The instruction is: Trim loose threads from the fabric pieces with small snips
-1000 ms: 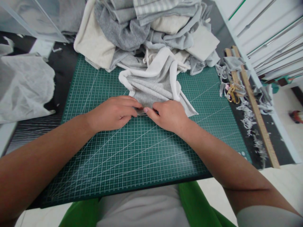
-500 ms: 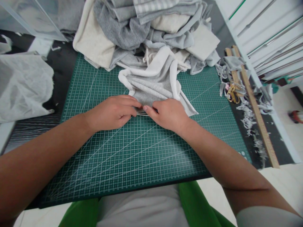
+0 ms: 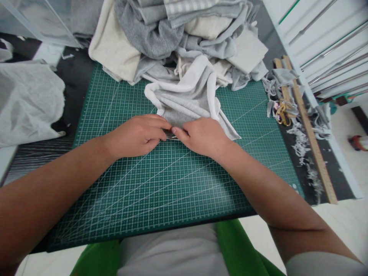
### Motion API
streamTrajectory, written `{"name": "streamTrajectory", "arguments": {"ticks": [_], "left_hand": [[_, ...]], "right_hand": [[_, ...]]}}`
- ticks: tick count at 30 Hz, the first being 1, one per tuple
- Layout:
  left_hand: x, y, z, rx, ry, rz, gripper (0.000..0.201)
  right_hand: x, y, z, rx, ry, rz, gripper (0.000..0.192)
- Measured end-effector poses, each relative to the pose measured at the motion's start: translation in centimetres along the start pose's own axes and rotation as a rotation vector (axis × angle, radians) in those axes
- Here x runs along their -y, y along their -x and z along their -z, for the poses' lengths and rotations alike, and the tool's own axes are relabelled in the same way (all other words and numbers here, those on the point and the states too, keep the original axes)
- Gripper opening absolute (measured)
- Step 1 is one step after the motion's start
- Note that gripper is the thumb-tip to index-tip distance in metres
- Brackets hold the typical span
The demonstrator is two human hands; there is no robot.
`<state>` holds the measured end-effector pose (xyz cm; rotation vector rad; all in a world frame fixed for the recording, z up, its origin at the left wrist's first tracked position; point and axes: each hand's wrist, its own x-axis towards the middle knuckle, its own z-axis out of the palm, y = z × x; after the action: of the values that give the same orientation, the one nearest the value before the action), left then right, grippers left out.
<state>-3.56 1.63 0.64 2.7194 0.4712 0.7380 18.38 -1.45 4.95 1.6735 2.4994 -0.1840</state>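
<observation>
A piece of grey fabric with white, rolled borders (image 3: 186, 101) lies crumpled on a green cutting mat (image 3: 184, 184). At the fabric's near edge, my left hand (image 3: 142, 135) has its fingers curled and pinches the cloth from the left. My right hand (image 3: 205, 136) is closed on the same edge from the right, its thumb pointing toward the left fingertips. Between the two sets of fingertips shows a small shiny sliver, too small to name. Most of the gripped edge is hidden beneath my fingers.
Behind the fabric rises a pile of grey and cream cloths (image 3: 161, 38). At left lies a pale cloth sheet (image 3: 28, 101) near a clear plastic bin (image 3: 51, 19). On the right are wooden strips (image 3: 312, 142), gold-handled scissors (image 3: 283, 115) and fabric scraps (image 3: 300, 143).
My right hand has shifted slightly up, and a shiny sliver now shows between the fingertips. The left hand and the fabric are nearly unmoved.
</observation>
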Motion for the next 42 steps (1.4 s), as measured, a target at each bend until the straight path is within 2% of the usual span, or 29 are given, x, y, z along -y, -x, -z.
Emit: {"name": "streamTrajectory", "arguments": {"ticks": [6, 15, 21, 32, 37, 42], "left_hand": [[-0.1, -0.1, 0.1, 0.001, 0.018, 0.001, 0.025], [0.2, -0.1, 0.2, -0.033, 0.088, 0.002, 0.026], [0.3, 0.2, 0.2, -0.036, 0.105, 0.021, 0.026], [0.3, 0.0, 0.1, -0.037, 0.140, 0.025, 0.026], [0.2, 0.0, 0.2, -0.006, 0.137, 0.076, 0.027], [0.2, 0.1, 0.1, -0.024, 0.113, 0.067, 0.027]], "right_hand": [[0.3, -0.2, 0.1, 0.027, 0.017, -0.004, 0.068], [1.2, 0.3, -0.2, -0.024, 0.038, -0.050, 0.069], [1.8, 0.8, -0.4, -0.045, 0.084, -0.086, 0.064], [0.8, 1.0, -1.4, -0.164, 0.025, -0.078, 0.063], [0.6, 1.1, -1.3, -0.135, 0.006, -0.078, 0.064], [0.5, 1.2, -1.1, -0.095, -0.017, -0.078, 0.065]]}}
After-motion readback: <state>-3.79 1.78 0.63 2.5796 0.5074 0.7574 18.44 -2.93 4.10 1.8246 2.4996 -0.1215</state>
